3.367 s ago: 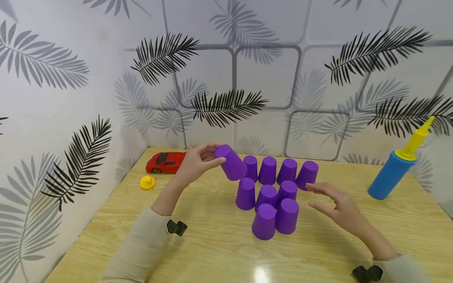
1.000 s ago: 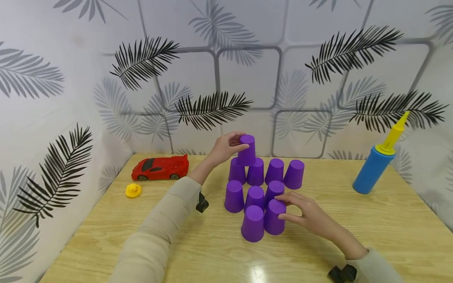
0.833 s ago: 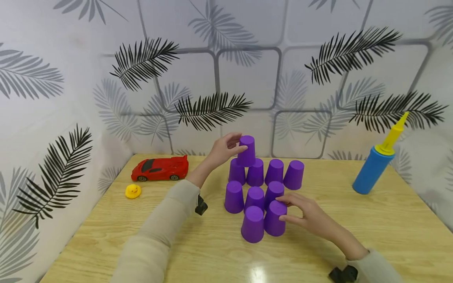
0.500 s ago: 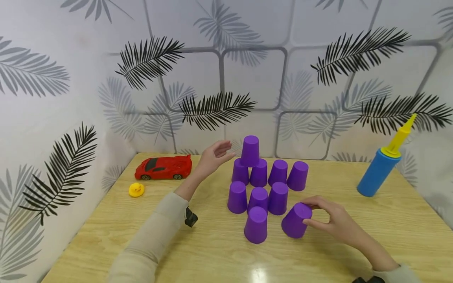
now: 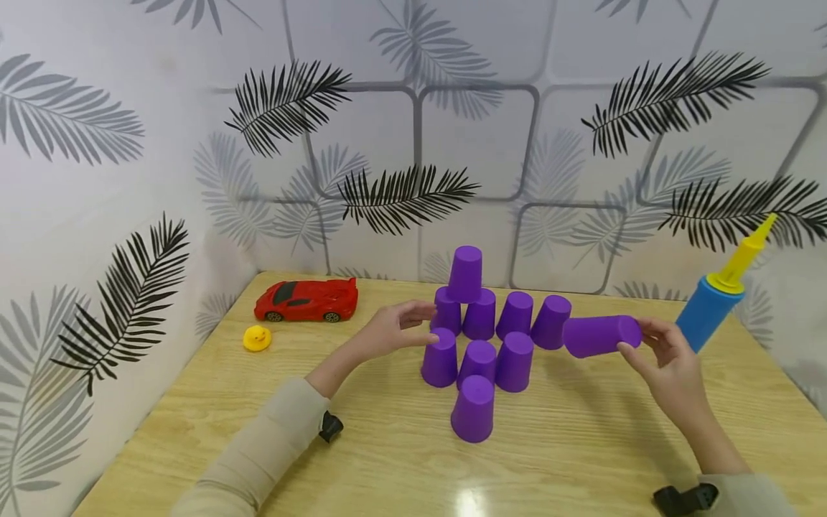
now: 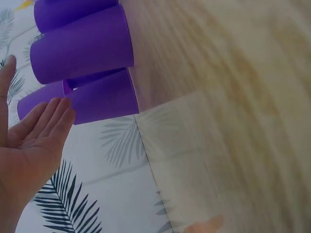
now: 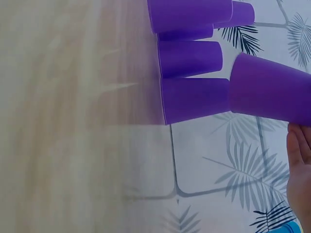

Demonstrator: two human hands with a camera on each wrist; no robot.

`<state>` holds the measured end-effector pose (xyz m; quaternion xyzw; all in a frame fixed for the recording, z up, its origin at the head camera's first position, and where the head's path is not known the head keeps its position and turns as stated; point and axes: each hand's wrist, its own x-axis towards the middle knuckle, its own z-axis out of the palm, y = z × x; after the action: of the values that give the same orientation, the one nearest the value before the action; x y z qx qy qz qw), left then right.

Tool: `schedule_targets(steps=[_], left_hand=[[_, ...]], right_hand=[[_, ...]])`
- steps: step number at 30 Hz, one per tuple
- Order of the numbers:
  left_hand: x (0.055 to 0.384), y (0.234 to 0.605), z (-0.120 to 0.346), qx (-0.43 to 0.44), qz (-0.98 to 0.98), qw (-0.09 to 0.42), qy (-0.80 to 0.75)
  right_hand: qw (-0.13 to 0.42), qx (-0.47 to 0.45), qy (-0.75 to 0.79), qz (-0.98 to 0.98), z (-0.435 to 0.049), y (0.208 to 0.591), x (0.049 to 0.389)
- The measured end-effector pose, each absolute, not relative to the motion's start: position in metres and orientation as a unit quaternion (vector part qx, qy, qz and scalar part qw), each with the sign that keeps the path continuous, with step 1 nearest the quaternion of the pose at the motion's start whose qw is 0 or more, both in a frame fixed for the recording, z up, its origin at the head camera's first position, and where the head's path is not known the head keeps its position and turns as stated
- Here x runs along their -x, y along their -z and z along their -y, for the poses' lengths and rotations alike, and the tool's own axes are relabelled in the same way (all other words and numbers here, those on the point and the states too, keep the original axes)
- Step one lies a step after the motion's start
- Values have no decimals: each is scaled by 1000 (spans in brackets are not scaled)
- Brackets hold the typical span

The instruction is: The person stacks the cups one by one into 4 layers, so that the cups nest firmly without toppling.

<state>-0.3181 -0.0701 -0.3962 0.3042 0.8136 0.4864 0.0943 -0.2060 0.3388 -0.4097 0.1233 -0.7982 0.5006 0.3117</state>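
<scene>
My right hand (image 5: 675,373) pinches a purple plastic cup (image 5: 597,335) near its closed base, tipped on its side above the table. The same cup (image 7: 272,87) shows in the right wrist view, its rim end overlapping the back row. My left hand (image 5: 388,330) holds nothing; its fingers spread beside the left middle-row cup (image 5: 439,359). One cup (image 5: 466,273) stands upside down across the two left cups of the back row, whose right end is another cup (image 5: 551,322). Three cups form the middle row, and a single cup (image 5: 473,409) stands in front.
A red toy car (image 5: 306,300) and a yellow rubber duck (image 5: 257,338) sit at the back left of the wooden table (image 5: 362,459). A blue hand pump (image 5: 707,309) with a yellow nozzle stands at the right, partly behind my right hand. Patterned walls close off the back and sides.
My left hand set its cup on the back row, let go and drew back toward the front. My right hand took the front right cup, lifted it rightward and tipped it sideways.
</scene>
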Motion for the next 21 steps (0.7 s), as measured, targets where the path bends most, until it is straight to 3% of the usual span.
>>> schedule_targets(steps=[9, 14, 21], left_hand=[[311, 401, 64, -347, -840, 64, -412], [311, 404, 65, -359, -843, 42, -398], [311, 403, 65, -360, -840, 49, -402]], right_hand=[[345, -61, -652, 672, -318, 400, 243], [326, -39, -639, 696, -311, 391, 260], [298, -61, -558, 772, -312, 379, 282]])
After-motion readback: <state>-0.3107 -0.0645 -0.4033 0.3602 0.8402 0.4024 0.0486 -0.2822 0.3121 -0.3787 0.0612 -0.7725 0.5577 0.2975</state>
